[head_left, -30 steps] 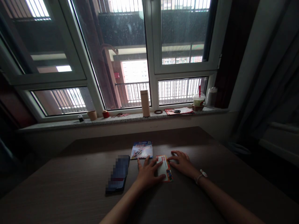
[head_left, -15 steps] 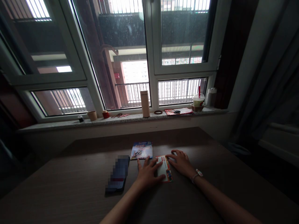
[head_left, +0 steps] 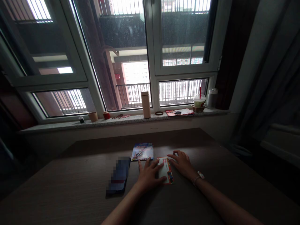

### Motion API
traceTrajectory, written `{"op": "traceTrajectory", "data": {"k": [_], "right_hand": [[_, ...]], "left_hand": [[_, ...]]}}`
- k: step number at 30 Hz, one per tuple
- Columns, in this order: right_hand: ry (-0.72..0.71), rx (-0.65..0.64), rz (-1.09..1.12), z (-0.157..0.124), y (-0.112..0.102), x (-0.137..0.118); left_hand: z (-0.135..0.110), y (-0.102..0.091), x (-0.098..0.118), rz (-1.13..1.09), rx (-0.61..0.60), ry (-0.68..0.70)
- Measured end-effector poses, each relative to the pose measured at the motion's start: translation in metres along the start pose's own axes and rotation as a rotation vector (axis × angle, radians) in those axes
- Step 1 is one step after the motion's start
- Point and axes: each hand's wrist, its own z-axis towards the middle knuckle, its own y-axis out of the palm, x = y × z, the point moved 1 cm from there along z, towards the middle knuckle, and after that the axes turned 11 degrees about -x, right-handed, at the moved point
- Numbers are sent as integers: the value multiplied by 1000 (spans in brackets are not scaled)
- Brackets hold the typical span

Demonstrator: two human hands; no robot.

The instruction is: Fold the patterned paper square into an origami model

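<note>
A white card with an orange border (head_left: 167, 172) lies flat on the dark wooden table (head_left: 70, 193). My left hand (head_left: 148, 175) rests on its left part, fingers spread and flat. My right hand (head_left: 181, 164) lies at the card's right edge, fingers stretched toward its top corner; a band circles that wrist. Just beyond the card lies a blue printed packet (head_left: 142, 151). A dark flat object (head_left: 119, 175), blurred out, lies to the left of my left hand.
On the stone windowsill (head_left: 131, 119) stand a tall beige flask (head_left: 146, 104), a small brown cup (head_left: 93, 116), a red pot (head_left: 106, 115), a drink cup with a red straw (head_left: 199, 100), papers with scissors (head_left: 180, 112) and a grey jar (head_left: 212, 97). A curtain hangs at right.
My right hand has slid slightly left along the card's edge. My left hand stays on the card. The view has shifted a little.
</note>
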Motion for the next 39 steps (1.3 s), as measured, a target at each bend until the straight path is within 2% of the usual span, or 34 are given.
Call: {"op": "traceTrajectory", "data": {"k": [5, 12, 39], "right_hand": [[-20, 42, 13, 1, 0, -1], [37, 52, 7, 0, -4, -8], [-25, -325, 26, -13, -16, 4]], "left_hand": [[-1, -1, 0, 21, -16, 3], [1, 4, -4, -5, 31, 29], [0, 4, -3, 17, 6, -2]]}}
